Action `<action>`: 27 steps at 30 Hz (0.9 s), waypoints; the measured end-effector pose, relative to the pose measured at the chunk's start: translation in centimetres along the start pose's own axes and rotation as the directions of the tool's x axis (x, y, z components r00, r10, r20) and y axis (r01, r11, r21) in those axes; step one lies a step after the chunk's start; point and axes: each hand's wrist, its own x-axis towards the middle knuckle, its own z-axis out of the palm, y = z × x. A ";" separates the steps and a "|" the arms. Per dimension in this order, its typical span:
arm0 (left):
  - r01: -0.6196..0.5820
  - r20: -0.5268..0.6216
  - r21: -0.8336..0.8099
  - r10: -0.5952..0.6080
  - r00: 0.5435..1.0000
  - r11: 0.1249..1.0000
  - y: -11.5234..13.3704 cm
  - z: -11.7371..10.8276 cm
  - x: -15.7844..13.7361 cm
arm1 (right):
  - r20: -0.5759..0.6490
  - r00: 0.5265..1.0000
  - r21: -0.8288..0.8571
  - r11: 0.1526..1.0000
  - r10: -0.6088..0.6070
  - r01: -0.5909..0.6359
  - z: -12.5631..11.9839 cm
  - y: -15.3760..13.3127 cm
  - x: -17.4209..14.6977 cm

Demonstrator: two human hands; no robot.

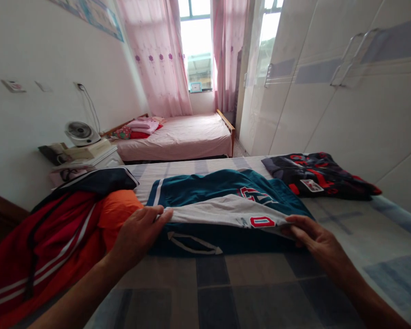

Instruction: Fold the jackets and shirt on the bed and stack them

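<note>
Grip of left hand (145, 227), right hand (313, 237), both pinching pale sleeve (215, 211), apparently of teal garment (198, 185), on bedsheet (250, 292)

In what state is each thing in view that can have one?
Left hand: closed on grey cloth
Right hand: closed on its other end
Grey cloth: stretched between both hands
Teal garment: lying down, wrinkled
Dark patterned garment: folded
Red and orange clothes: heaped loosely
Pink curtains: drawn apart
Wardrobe doors: shut
Fan: cannot tell whether running

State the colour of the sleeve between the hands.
The sleeve is light grey with a red 0 patch, best seen in the head view.
</note>
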 end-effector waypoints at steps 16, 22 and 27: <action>0.075 0.156 -0.230 -0.039 0.987 0.970 1.2 -1.8 -2.8 | 0.109 0.991 -0.344 0.938 0.083 -0.041 -2.7 -1.0 -0.5; 0.154 0.146 -0.255 -0.120 0.982 0.954 1.6 0.1 1.3 | 0.070 0.857 -0.637 0.638 -0.511 0.432 2.5 -6.5 1.2; 0.222 0.329 -0.272 -0.126 0.936 0.936 1.3 4.7 0.1 | 0.483 0.747 -0.665 0.363 -0.457 0.653 7.4 -2.1 3.5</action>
